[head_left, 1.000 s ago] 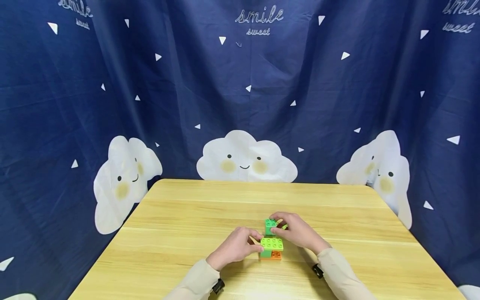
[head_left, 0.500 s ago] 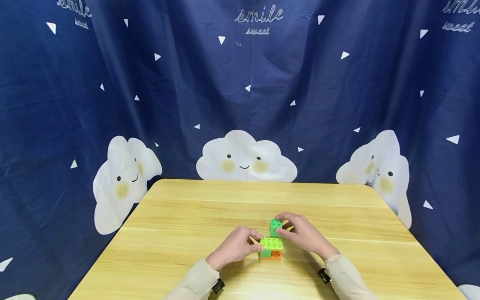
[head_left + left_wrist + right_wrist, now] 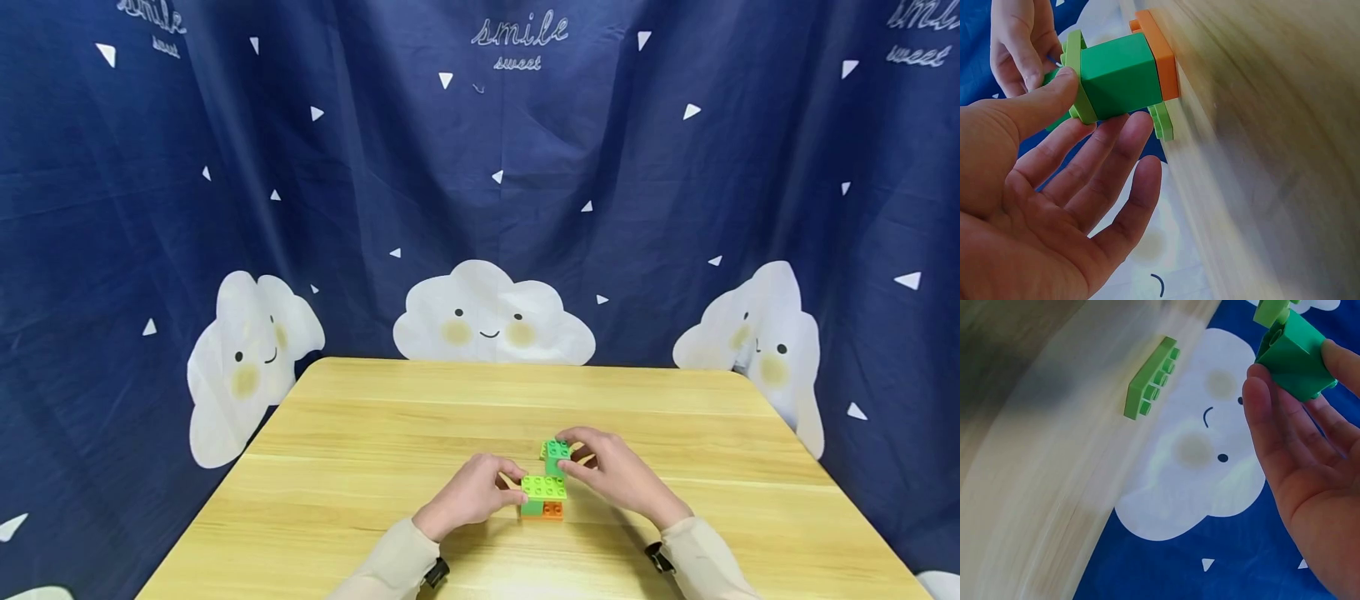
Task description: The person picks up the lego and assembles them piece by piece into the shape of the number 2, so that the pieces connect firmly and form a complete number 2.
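Observation:
A small stack (image 3: 543, 497) stands on the wooden table (image 3: 360, 467): a light green plate on a green brick on an orange plate (image 3: 1163, 59). My left hand (image 3: 472, 496) holds its left side, thumb on the top plate (image 3: 1074, 75) and fingers (image 3: 1125, 134) against the green brick (image 3: 1122, 75). Just behind the stack, my right hand (image 3: 611, 475) pinches a separate darker green brick (image 3: 557, 455) a little above the table. The right wrist view shows that brick (image 3: 1294, 356) between thumb and fingers.
A loose light green plate (image 3: 1150, 378) lies flat on the table beyond the held brick. A dark blue curtain (image 3: 480, 208) with white clouds hangs close behind and beside the table. Bare wood spreads left and right of the hands.
My right hand has carried the green brick a little to the right and nearer the stack's back edge. The left hand and the stack have stayed put.

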Tool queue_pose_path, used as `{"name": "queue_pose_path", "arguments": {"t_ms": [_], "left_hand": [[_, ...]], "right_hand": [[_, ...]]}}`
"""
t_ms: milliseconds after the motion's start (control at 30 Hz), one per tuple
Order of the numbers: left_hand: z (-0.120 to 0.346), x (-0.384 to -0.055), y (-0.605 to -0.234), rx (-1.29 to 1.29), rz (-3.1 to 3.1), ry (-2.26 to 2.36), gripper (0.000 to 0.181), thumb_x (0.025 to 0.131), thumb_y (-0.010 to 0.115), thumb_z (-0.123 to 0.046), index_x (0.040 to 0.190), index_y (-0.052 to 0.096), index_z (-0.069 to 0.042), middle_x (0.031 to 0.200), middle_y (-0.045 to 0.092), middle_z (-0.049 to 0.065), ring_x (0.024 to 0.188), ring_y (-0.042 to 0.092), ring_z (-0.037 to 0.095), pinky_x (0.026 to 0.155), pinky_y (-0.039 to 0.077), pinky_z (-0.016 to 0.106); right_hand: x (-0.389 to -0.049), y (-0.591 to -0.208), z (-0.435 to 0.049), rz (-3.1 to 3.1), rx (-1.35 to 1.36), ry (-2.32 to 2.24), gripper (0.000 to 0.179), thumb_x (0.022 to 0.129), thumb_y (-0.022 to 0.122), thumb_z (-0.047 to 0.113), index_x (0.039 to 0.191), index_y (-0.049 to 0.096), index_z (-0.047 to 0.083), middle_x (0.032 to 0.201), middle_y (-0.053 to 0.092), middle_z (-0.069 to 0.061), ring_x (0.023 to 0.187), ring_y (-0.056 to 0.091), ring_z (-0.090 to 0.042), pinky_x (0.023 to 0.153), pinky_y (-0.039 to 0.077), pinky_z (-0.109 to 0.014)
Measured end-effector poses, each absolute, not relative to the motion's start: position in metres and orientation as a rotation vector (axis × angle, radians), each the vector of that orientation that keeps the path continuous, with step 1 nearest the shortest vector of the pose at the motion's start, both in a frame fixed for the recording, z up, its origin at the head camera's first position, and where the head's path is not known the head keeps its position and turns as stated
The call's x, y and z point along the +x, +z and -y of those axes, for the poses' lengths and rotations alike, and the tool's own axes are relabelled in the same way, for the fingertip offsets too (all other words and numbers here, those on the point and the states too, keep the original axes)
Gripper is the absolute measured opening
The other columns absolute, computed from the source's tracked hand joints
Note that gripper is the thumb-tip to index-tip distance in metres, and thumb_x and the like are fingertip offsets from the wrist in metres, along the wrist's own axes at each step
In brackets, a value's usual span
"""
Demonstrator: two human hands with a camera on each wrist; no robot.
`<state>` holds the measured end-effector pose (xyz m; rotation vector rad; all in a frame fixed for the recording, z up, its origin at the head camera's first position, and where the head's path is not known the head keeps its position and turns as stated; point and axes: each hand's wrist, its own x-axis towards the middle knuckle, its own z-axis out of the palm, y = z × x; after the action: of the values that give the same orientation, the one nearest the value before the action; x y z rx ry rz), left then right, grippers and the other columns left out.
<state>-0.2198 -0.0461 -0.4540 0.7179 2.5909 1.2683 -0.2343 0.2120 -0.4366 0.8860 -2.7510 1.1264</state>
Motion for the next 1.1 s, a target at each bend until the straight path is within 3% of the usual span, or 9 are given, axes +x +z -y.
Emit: {"name": "queue_pose_path", "arguments": {"t_ms": [333,633,1100], "left_hand": [[0.046,-0.221,-0.458,0.693,-2.587,1.258,0.026,0.089,0.082,-0.020,0.112,0.078,-0.009,0.112,0.076,0.004,0.078,0.067,0.004,0.066,0.055,0.021],[0.047,-0.221,-0.458,0.710,-2.588,1.260,0.026,0.089,0.081,-0.019,0.112,0.078,-0.007,0.112,0.076,0.004,0.079,0.067,0.004,0.066,0.055,0.021],[0.046,-0.220,-0.455,0.713,-2.580,1.274,0.024,0.088,0.082,-0.017,0.111,0.078,-0.008,0.109,0.077,0.005,0.077,0.068,0.005,0.065,0.055,0.021]], "right_hand": [[-0.226,-0.441,-0.214,2.756,0.909,1.129,0.032,0.100,0.068,0.034,0.127,0.066,0.016,0.118,0.071,0.003,0.091,0.070,-0.009,0.078,0.059,-0.025],[-0.221,-0.439,-0.215,2.758,0.950,1.142,0.033,0.100,0.067,0.035,0.127,0.066,0.016,0.121,0.070,0.000,0.091,0.070,-0.007,0.079,0.060,-0.027],[-0.222,-0.439,-0.209,2.756,1.047,1.122,0.029,0.093,0.077,0.030,0.115,0.060,0.021,0.104,0.070,0.009,0.091,0.070,-0.011,0.077,0.060,-0.029]]}}
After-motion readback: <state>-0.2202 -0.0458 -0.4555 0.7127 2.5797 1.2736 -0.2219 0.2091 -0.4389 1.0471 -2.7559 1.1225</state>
